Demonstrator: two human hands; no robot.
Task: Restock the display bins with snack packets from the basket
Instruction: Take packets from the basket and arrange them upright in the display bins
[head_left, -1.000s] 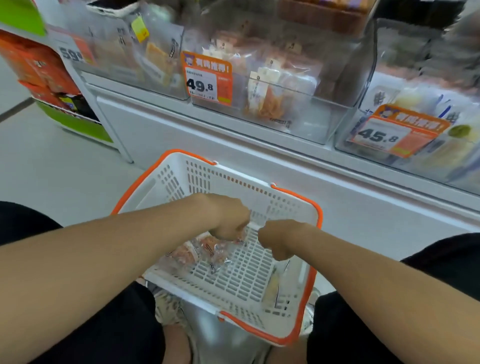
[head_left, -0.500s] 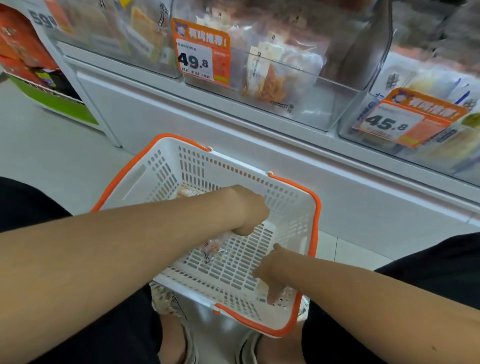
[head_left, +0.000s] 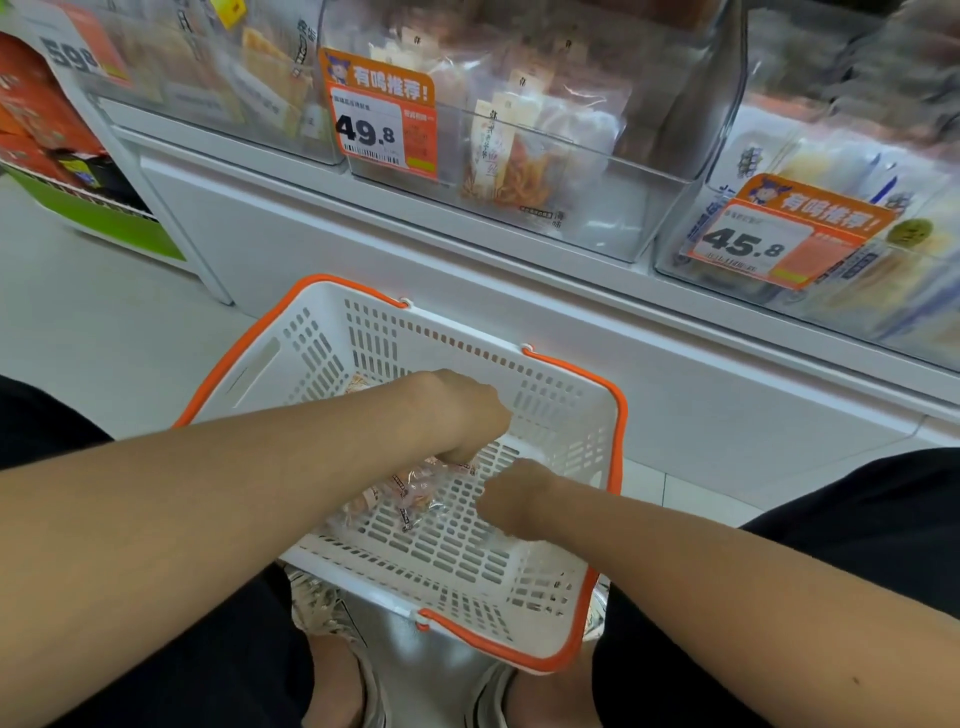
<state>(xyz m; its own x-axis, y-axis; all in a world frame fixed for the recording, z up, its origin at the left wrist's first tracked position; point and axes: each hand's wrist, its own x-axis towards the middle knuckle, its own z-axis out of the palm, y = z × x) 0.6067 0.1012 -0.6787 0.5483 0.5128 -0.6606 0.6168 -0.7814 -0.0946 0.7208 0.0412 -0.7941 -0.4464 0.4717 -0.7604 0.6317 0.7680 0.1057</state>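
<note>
While my left hand (head_left: 462, 415) curls down onto the snack packets (head_left: 410, 491) on the floor of the basket (head_left: 563, 410), thumb and fingers pinching the clear wrapping, nothing is lifted yet; my right hand (head_left: 514, 501) hangs just beside them, fingers bent downward, and I cannot tell whether it holds anything; a stray packet (head_left: 358, 385) peeks out beyond my left forearm; few others show, so I judge the restock nearly through; the display bins (head_left: 597, 218) above, one bearing a price tag (head_left: 382, 111), already hold stock; this handful awaits transfer.
</note>
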